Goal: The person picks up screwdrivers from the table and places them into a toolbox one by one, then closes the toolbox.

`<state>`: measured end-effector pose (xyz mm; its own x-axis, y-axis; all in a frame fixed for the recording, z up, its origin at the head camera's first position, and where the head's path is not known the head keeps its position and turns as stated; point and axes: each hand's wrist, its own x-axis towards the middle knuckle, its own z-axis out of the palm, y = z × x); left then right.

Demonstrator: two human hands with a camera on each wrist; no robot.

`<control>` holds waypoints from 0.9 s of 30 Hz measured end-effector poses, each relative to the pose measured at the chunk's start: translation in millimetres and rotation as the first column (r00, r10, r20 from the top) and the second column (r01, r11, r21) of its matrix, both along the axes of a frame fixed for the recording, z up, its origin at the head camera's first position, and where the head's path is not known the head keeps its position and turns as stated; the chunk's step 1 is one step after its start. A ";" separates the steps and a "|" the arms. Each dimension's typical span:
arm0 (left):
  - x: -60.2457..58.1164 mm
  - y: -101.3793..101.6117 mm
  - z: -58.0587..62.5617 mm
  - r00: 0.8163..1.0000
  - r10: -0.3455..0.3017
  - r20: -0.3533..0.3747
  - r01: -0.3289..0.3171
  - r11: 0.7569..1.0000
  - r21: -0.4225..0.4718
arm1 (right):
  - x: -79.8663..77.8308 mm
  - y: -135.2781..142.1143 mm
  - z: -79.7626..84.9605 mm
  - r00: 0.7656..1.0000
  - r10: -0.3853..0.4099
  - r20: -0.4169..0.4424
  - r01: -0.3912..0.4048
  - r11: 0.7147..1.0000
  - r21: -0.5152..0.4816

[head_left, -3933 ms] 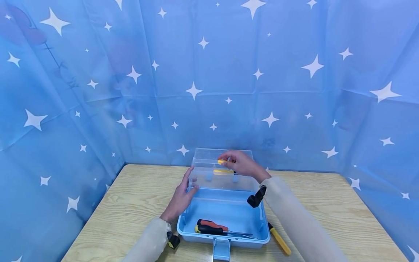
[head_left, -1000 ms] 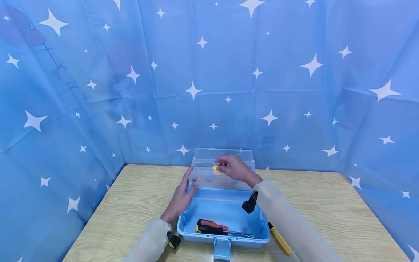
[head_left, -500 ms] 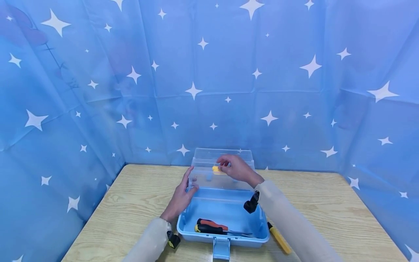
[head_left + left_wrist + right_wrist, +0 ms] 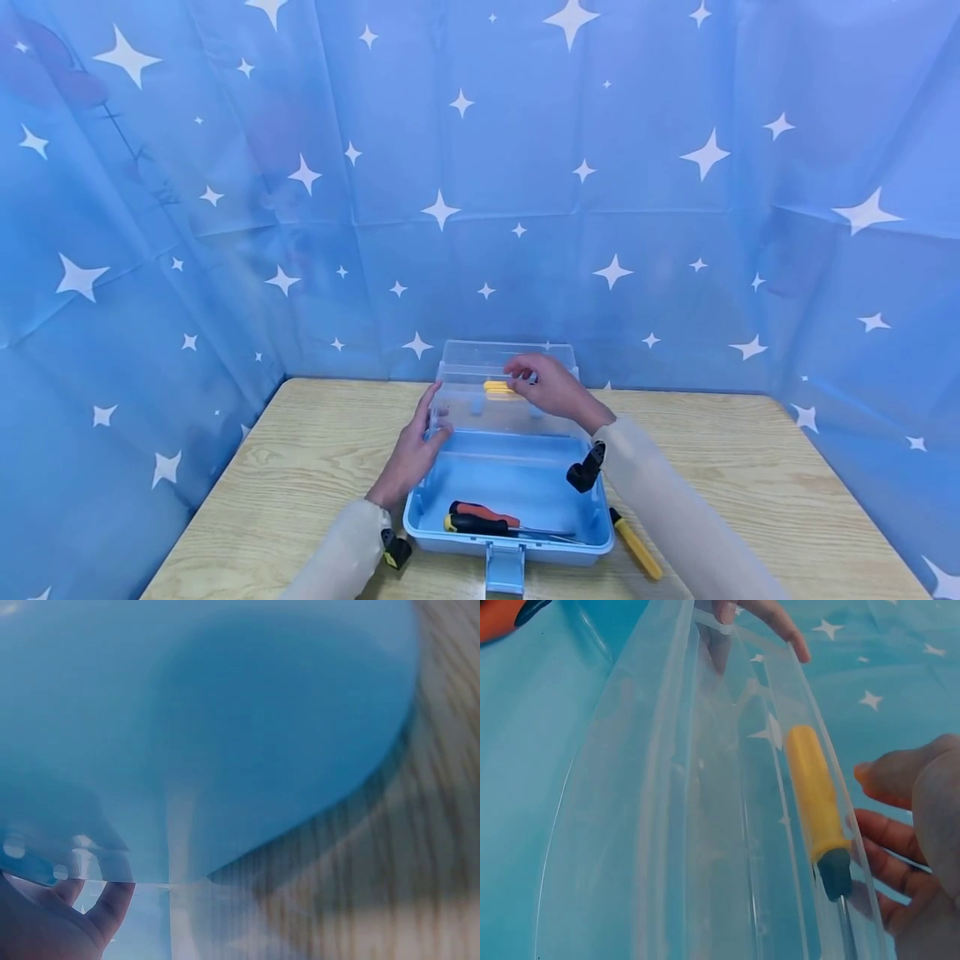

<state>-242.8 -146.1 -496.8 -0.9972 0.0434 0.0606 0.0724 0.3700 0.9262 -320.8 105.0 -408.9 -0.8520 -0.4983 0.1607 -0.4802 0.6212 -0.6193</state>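
1. Clear plastic makes the raised lid (image 4: 465,368), standing near the far edge of the tabletop (image 4: 322,450); the blue toolbox (image 4: 446,547) below it sits between the left and right edges.
2. The yellow screwdriver (image 4: 811,799) lies in a long compartment of that lid, its metal shaft pointing to the lid's right end.
3. The right hand (image 4: 551,392) is released: the right wrist view shows its thumb and fingers just beside the compartment's outer wall, off the yellow handle.
4. That is the fresh change: a second ago those fingertips were at the handle in the head view, and now they have drawn slightly toward the right edge.
5. My reading is that the screwdriver has been laid in place, its weight now borne by the lid.
6. The left hand (image 4: 412,450) grasps the lid's left end, thumb in front and fingers behind, probably steadying it.
7. A red-handled screwdriver (image 4: 486,512) and a black-handled screwdriver (image 4: 477,525) lie inside the toolbox; a yellow-handled tool (image 4: 637,548) rests on the tabletop, toward the right edge, probably yet to be stowed.
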 end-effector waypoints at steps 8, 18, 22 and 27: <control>0.0 -0.4 -1.1 1.000 -0.001 -0.001 0.001 1.000 0.001 | 14.1 18.2 7.2 0.999 0.002 -0.034 -0.003 0.999 -0.041; 0.2 -0.9 0.1 1.000 -0.006 0.002 0.006 1.000 -0.001 | 37.1 49.3 14.3 0.999 -0.020 -0.040 0.018 0.998 -0.054; 0.2 -0.8 0.1 1.000 -0.011 0.004 0.011 1.000 -0.004 | 46.7 62.7 14.0 0.998 -0.034 -0.055 0.030 0.998 -0.060; 0.8 -0.4 0.6 1.000 -0.008 0.001 0.008 1.000 -0.003 | 57.3 80.9 11.1 0.996 -0.066 -0.052 0.063 0.996 -0.056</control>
<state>-242.0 -146.5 -496.2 -0.9969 0.0515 0.0594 0.0744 0.3723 0.9251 -263.5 185.9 -397.9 -0.8713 -0.4320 0.2328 -0.4740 0.6180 -0.6272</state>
